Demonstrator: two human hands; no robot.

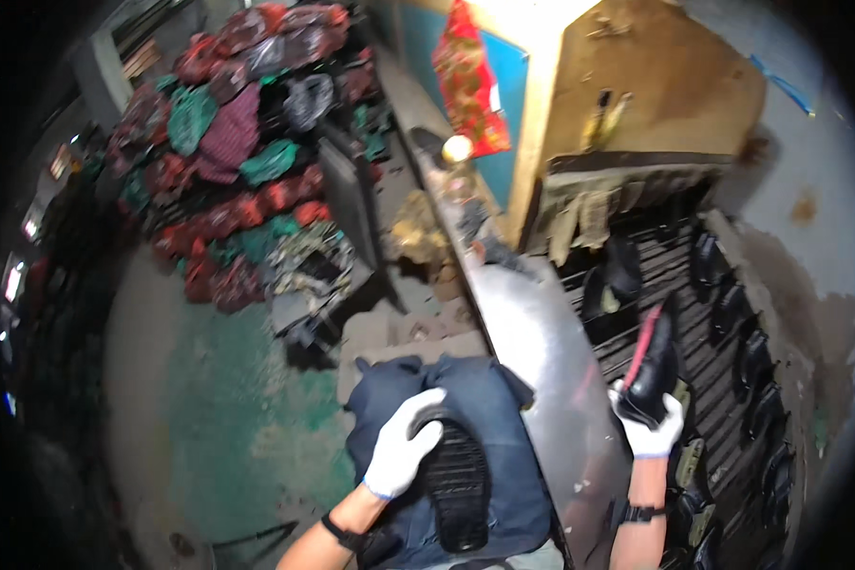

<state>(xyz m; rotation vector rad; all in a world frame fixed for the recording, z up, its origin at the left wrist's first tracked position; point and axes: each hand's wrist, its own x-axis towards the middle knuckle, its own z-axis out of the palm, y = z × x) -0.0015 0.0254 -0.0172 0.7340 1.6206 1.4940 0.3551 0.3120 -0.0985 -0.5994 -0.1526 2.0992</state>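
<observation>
My left hand [401, 451], in a white glove, is closed around one end of a black ridged shoe sole [460, 484]. The sole lies tread side up across the dark blue cloth [522, 465] on my lap. Out to the right, my gloved right hand [650, 432] grips a black shoe [663, 366] by its lower end. A pinkish-red strip runs along the left edge of that shoe, and its narrow end points up and away. I hold it above the near left part of a dark slatted conveyor [708, 328].
Several black shoes [756, 361] line the conveyor's right side, with others near its far end under a brown hood [655, 76]. A shiny metal bench [532, 323] separates my lap from the conveyor. Red and green bags [228, 104] are piled far left; a red bag [470, 85] hangs ahead.
</observation>
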